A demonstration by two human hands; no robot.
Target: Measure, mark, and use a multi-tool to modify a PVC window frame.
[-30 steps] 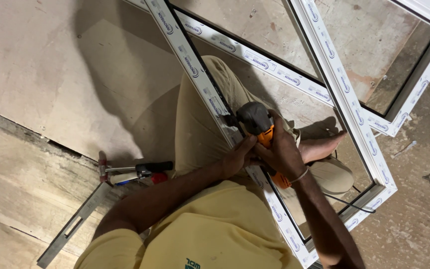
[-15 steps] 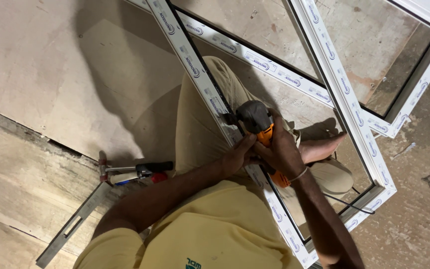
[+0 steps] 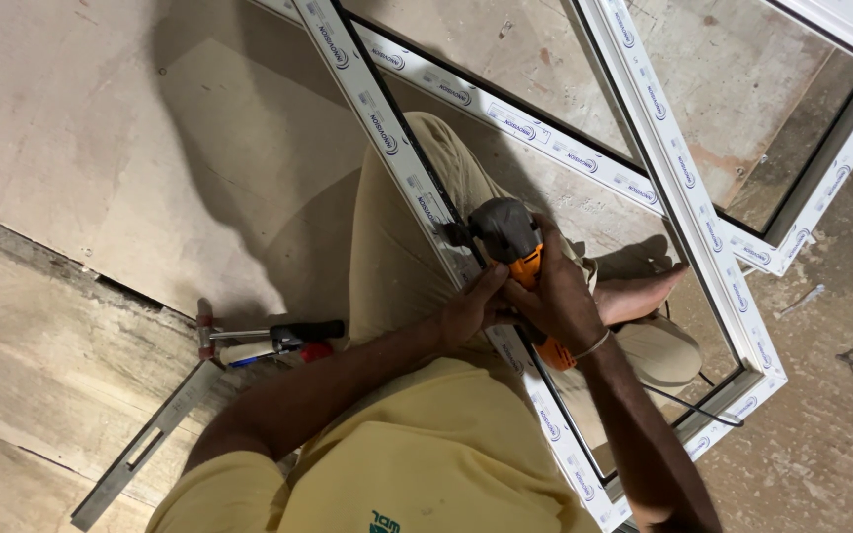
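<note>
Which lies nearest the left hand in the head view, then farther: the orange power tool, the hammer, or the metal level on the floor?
1. Orange power tool: touching the left hand, on the white frame.
2. Hammer: on the floor, left of the arm.
3. Metal level: farthest, lower left.

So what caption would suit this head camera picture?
Both hands press an orange-and-grey power tool against a white window frame.

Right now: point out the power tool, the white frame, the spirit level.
power tool (image 3: pixel 510 237): head view, grey front housing.
white frame (image 3: pixel 367 94): head view, left bar.
spirit level (image 3: pixel 145 444): head view, mid body.
</note>
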